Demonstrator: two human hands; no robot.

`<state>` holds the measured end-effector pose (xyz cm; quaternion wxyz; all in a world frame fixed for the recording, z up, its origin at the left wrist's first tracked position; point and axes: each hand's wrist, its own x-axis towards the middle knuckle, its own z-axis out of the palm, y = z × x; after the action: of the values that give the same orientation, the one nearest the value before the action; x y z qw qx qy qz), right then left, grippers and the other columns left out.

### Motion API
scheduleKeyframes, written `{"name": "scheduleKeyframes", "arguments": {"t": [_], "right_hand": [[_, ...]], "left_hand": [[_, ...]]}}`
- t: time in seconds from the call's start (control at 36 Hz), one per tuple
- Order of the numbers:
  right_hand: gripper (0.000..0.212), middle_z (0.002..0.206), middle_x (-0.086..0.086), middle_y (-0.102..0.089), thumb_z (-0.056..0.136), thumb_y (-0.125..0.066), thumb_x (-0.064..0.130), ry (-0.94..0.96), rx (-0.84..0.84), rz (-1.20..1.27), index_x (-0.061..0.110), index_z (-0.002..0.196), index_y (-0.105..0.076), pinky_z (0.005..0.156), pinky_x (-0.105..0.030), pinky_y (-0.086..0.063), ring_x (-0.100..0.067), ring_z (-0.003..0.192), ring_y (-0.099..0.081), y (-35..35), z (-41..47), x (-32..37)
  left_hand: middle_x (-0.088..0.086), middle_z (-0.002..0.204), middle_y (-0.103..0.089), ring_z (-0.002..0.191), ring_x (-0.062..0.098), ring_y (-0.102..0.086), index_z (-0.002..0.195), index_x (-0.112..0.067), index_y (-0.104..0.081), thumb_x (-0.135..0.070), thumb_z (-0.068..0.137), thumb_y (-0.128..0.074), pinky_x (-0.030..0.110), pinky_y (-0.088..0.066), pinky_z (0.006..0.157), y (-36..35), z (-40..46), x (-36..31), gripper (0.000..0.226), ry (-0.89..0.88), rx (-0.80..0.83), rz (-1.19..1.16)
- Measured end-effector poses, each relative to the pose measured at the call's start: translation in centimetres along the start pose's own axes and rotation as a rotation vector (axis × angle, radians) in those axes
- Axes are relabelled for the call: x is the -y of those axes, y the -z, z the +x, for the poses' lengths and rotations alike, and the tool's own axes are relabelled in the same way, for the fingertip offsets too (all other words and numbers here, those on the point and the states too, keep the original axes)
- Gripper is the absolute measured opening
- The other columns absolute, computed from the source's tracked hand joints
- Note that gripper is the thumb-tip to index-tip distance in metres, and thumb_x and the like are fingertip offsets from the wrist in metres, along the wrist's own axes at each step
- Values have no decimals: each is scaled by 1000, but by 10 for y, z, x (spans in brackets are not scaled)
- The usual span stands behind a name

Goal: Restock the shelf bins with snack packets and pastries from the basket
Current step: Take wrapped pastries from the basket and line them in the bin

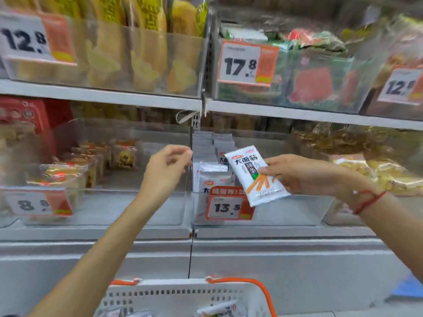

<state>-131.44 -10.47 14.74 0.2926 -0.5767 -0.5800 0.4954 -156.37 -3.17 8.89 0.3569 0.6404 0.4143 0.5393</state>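
- Right of centre in the frame, the right hand [302,173] pinches a white snack packet [256,178] by its right edge, thumb on the printed face. The packet tilts with its top toward the upper left, which looks like a way of lining it up with the row it belongs to.
- At centre frame, the left hand [166,164] hovers with loosely curled fingers and nothing in it, just beside the divider between two clear bins. It seems poised to steady or part the stacked packets.
- Behind the held packet, a clear bin [297,210] holds matching white packets [211,177] standing upright in rows on its left side, so its right side probably needs filling.
- A price tag [225,205] reading 13.5 is clipped to that bin's front.
- Along the bottom edge of the frame, the basket [183,298], white with an orange handle, holds more such packets, so restocking appears unfinished.
- Left of centre, the neighbouring bin holds boxed pastries [68,172].
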Motion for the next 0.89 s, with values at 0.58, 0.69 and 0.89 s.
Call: {"name": "scheduleKeyframes", "arguments": {"t": [0.58,0.69,0.89], "right_hand": [[17,89,-3,-64,89,-67,31,-81,-389,-642,17,92,-58,67,-28,-58,-19,76,-66,-7,159,-39],[20,78,-4,-61,93,-61,25,-207,-336,-625,14,79,-53,45,-16,-49,-13,62,-59,-5,167,-41],[10,99,-13,-64,95,-58,17,-219,-318,-553,7,94,-56,41,-16,-49,-15,62,-63,-3,177,-40]], "left_hand": [[-9,100,-54,83,4,-55,118,-32,-55,-26,96,-55,7,-46,53,-15,30,34,23,19,89,-36],[-9,103,-56,85,2,-55,123,-36,-50,-29,96,-56,7,-46,52,-13,32,34,29,72,113,-67],[-6,109,-57,89,3,-56,131,-33,-47,-31,96,-54,7,-45,52,-13,31,33,35,94,122,-73]]}}
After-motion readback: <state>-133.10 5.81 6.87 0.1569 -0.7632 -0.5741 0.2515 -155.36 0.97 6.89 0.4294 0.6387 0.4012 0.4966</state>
